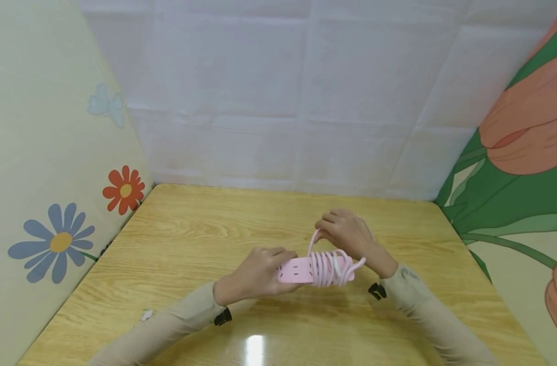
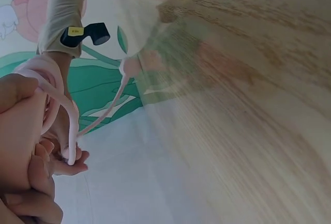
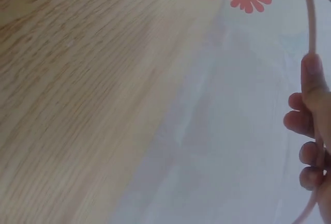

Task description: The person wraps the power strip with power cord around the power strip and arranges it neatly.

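Two hands at work above the table (image 1: 178, 239): left hand (image 1: 255, 272) gripping the bare end of a pink power strip (image 1: 301, 269), right hand (image 1: 347, 231) pinching its pink cord (image 1: 326, 264), half wound around. Probably light and rigid body, soft springy cord; best held by the bare end, with the cord kept tight.

Pink cord (image 1: 326, 265), wood-grain table (image 1: 191, 239)
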`<state>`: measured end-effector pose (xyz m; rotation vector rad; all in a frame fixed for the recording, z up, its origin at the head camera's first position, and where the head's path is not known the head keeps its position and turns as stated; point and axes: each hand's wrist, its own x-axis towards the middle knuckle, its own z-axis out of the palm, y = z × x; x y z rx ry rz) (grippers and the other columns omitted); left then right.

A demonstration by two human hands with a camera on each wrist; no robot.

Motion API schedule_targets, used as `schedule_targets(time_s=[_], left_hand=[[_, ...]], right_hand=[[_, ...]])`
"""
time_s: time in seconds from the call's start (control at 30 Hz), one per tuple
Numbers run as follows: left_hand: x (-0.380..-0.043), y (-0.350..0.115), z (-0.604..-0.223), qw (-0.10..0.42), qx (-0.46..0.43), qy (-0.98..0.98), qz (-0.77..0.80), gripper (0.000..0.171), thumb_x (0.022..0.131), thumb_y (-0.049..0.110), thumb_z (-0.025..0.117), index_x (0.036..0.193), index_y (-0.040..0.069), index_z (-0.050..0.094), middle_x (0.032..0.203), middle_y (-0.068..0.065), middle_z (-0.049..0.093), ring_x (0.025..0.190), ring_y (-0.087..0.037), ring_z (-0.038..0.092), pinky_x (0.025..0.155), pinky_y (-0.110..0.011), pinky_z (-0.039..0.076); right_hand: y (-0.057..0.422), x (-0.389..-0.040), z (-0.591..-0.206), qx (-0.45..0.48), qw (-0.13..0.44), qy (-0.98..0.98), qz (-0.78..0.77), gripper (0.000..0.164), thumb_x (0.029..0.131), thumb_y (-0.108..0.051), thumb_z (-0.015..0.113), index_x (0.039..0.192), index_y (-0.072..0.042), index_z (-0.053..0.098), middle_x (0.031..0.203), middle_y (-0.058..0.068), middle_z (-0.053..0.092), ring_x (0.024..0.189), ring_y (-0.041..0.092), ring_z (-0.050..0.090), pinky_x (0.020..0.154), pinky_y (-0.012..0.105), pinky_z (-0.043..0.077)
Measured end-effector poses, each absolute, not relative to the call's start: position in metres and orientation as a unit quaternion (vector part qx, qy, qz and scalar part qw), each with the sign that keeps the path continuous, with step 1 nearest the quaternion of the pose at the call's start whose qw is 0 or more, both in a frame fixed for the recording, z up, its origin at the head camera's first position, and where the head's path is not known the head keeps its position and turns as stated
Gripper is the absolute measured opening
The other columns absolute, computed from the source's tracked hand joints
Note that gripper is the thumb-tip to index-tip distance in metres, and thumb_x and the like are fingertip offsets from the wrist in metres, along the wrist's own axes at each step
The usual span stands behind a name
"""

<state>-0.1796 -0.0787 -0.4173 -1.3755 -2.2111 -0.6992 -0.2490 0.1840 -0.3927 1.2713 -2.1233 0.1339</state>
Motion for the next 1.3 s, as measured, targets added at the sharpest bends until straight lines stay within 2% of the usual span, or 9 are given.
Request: schedule_targets(time_s=[0.13, 0.23, 0.37, 0.57, 0.67, 0.8, 0.9, 1.13, 1.3], left_hand=[[-0.18, -0.079, -0.42, 0.214, -0.501, -0.799, -0.255, 0.044, 0.078, 0.037, 0.082, 0.104, 0.003, 0.07, 0.082, -0.003, 0.07, 0.062, -0.003, 0.059, 0.054, -0.004, 0.039], [-0.18, -0.079, -0.422, 0.199, -0.502, -0.801, -0.259, 0.044, 0.078, 0.037, 0.082, 0.104, 0.004, 0.07, 0.082, -0.002, 0.07, 0.062, -0.002, 0.057, 0.054, -0.004, 0.039], [-0.178, -0.08, -0.423, 0.183, -0.506, -0.807, -0.244, 0.044, 0.079, 0.04, 0.081, 0.105, 0.006, 0.07, 0.082, -0.001, 0.069, 0.062, -0.001, 0.056, 0.053, -0.003, 0.038], [-0.177, -0.08, -0.427, 0.17, -0.504, -0.817, -0.223, 0.046, 0.08, 0.043, 0.08, 0.106, 0.006, 0.069, 0.084, -0.002, 0.069, 0.062, -0.002, 0.056, 0.053, -0.004, 0.038], [-0.177, -0.08, -0.429, 0.165, -0.499, -0.822, -0.22, 0.046, 0.08, 0.043, 0.08, 0.105, 0.005, 0.069, 0.083, -0.002, 0.069, 0.06, -0.003, 0.055, 0.052, -0.004, 0.038], [-0.178, -0.08, -0.43, 0.155, -0.486, -0.836, -0.202, 0.046, 0.08, 0.043, 0.079, 0.105, 0.005, 0.07, 0.083, -0.002, 0.068, 0.058, -0.002, 0.053, 0.051, -0.006, 0.037], [-0.178, -0.08, -0.432, 0.142, -0.473, -0.849, -0.188, 0.046, 0.08, 0.043, 0.079, 0.105, 0.005, 0.07, 0.083, -0.002, 0.068, 0.059, -0.003, 0.052, 0.051, -0.007, 0.037], [-0.18, -0.08, -0.435, 0.121, -0.456, -0.864, -0.178, 0.045, 0.08, 0.043, 0.078, 0.106, 0.007, 0.07, 0.085, -0.001, 0.068, 0.059, -0.002, 0.051, 0.05, -0.008, 0.037], [-0.18, -0.08, -0.437, 0.112, -0.453, -0.867, -0.174, 0.042, 0.081, 0.043, 0.077, 0.103, 0.008, 0.07, 0.083, 0.0, 0.066, 0.058, -0.001, 0.049, 0.05, -0.009, 0.036]], right_hand=[[0.181, -0.25, -0.392, 0.508, 0.345, -0.786, 0.076, 0.005, 0.085, -0.007, 0.074, 0.088, -0.006, 0.07, 0.082, 0.005, 0.062, 0.074, 0.023, 0.054, 0.065, 0.036, 0.047], [0.181, -0.251, -0.392, 0.515, 0.349, -0.778, 0.085, 0.009, 0.084, 0.002, 0.072, 0.088, -0.005, 0.07, 0.083, 0.007, 0.061, 0.075, 0.025, 0.052, 0.066, 0.038, 0.047], [0.183, -0.252, -0.394, 0.511, 0.359, -0.778, 0.064, 0.005, 0.09, -0.01, 0.069, 0.088, -0.006, 0.069, 0.081, 0.006, 0.058, 0.073, 0.025, 0.053, 0.063, 0.036, 0.047], [0.183, -0.253, -0.395, 0.511, 0.374, -0.772, 0.057, 0.041, 0.106, -0.031, 0.044, 0.085, -0.005, 0.068, 0.078, 0.005, 0.057, 0.069, 0.023, 0.052, 0.061, 0.035, 0.046], [0.181, -0.25, -0.394, 0.507, 0.377, -0.772, 0.06, 0.038, 0.104, -0.032, 0.05, 0.083, -0.005, 0.069, 0.075, 0.004, 0.058, 0.066, 0.021, 0.052, 0.059, 0.033, 0.046], [0.178, -0.245, -0.391, 0.509, 0.381, -0.769, 0.064, 0.026, 0.091, -0.029, 0.066, 0.081, -0.006, 0.069, 0.071, 0.002, 0.06, 0.06, 0.017, 0.051, 0.053, 0.029, 0.043], [0.175, -0.24, -0.387, 0.514, 0.382, -0.765, 0.063, 0.021, 0.086, -0.027, 0.071, 0.079, -0.007, 0.07, 0.068, 0.001, 0.061, 0.057, 0.015, 0.051, 0.051, 0.027, 0.042], [0.172, -0.233, -0.384, 0.522, 0.377, -0.762, 0.071, 0.018, 0.085, -0.024, 0.073, 0.078, -0.007, 0.07, 0.068, 0.001, 0.062, 0.057, 0.015, 0.049, 0.051, 0.027, 0.041], [0.169, -0.228, -0.384, 0.529, 0.384, -0.754, 0.068, 0.025, 0.093, -0.028, 0.067, 0.078, -0.007, 0.071, 0.067, 0.0, 0.063, 0.057, 0.015, 0.048, 0.053, 0.028, 0.041]])
